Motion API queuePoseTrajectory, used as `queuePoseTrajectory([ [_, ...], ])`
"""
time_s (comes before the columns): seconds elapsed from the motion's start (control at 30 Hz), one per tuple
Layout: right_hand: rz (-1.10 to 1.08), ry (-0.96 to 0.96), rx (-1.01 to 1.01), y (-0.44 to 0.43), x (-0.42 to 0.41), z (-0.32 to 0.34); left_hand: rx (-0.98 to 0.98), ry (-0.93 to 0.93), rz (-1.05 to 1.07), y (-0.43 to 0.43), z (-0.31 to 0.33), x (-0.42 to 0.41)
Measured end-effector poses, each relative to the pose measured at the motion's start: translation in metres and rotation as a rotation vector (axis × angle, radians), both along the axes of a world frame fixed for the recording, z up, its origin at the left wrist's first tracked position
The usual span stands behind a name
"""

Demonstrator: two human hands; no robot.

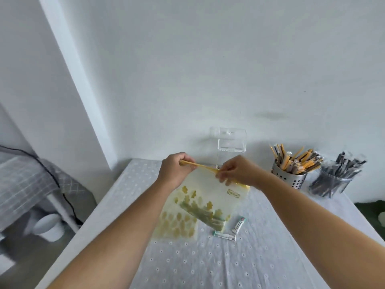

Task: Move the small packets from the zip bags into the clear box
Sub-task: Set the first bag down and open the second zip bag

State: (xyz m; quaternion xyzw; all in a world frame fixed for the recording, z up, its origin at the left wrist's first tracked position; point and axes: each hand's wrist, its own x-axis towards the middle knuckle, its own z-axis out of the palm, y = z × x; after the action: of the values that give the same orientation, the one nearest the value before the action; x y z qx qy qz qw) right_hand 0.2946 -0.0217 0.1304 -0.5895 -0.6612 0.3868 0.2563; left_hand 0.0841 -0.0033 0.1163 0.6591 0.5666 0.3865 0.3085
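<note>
I hold a clear zip bag [208, 190] with a yellow seal strip and yellow prints up above the table. My left hand [176, 170] pinches the strip's left end and my right hand [237, 171] pinches it near the middle. Several small packets [200, 213] lie in the bag's lower part. A second printed zip bag [177, 226] lies flat on the table under it. Two small white-green packets [226, 236] [239, 224] lie loose beside the bags. The clear box [231, 142] stands behind my hands with its lid raised.
A perforated metal cup [289, 174] of yellow and dark sticks and a clear cup [331, 182] of dark sticks stand at the back right. The table carries a white eyelet cloth [208, 263]. A wall rises right behind the table; a grey-covered stand is at left.
</note>
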Motion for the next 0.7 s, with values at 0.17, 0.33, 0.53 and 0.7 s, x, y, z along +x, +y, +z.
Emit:
queuePoseTrajectory([
  [0.17, -0.092, 0.239, -0.098, 0.005, -0.047, -0.021, 0.095, -0.022, 0.301, -0.017, -0.025, -0.020],
  [0.33, -0.144, 0.462, -0.276, 0.005, -0.085, -0.044, -0.322, -0.280, 0.195, -0.035, -0.053, -0.024],
  [0.53, -0.087, 0.710, -0.410, -0.004, -0.104, -0.070, -0.546, -0.554, 0.144, -0.038, -0.076, -0.040],
  [0.7, -0.047, 0.790, -0.460, -0.013, -0.103, -0.080, -0.565, -0.624, 0.117, -0.040, -0.085, -0.044],
])
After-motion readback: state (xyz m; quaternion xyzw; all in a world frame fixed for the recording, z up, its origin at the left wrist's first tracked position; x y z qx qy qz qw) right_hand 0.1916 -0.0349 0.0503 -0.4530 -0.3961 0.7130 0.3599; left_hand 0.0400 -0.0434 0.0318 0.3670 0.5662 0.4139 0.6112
